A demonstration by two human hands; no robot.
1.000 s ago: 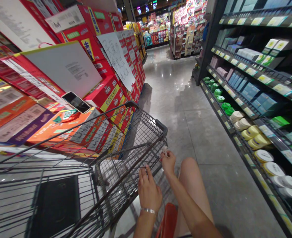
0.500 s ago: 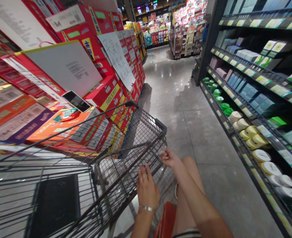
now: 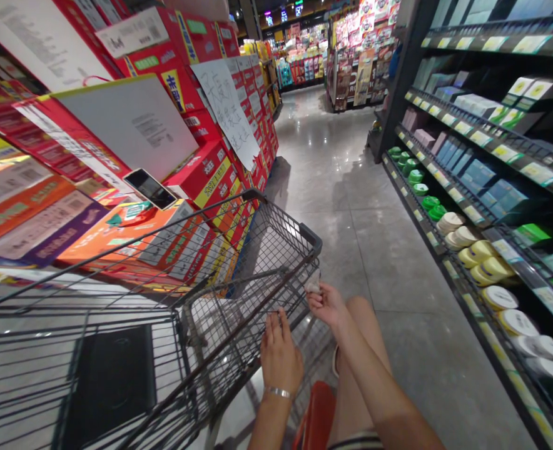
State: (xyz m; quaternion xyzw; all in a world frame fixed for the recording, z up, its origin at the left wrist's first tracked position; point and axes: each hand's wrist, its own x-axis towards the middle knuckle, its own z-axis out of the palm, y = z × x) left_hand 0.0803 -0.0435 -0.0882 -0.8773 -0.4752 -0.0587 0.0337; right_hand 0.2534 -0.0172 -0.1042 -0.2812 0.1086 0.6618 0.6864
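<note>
In the head view, my right hand (image 3: pixel 326 302) pinches a small crumpled whitish piece, like a tissue (image 3: pixel 313 282), close to the corner of a metal shopping cart (image 3: pixel 258 312). My left hand (image 3: pixel 280 353), with a silvery band at the wrist, lies against the side wires of the cart, palm down. Its fingers are stretched out and hold nothing. A black panel (image 3: pixel 112 375) shows inside the cart's wire basket. Below my hands a reddish-orange bag or flap (image 3: pixel 318 415) lies beside my leg.
Stacked red and orange boxes (image 3: pixel 201 169) line the left, with a phone (image 3: pixel 151 189) on top and a handwritten sheet (image 3: pixel 227 109). On the right a black shelf rack (image 3: pixel 450 256) carries jars and small boxes. Grey shiny floor (image 3: pixel 346 181) runs between them.
The whitish piece in my right hand has risen slightly and shows more above the fingers. My left hand stays against the cart. The whole scene has shifted a little to the right.
</note>
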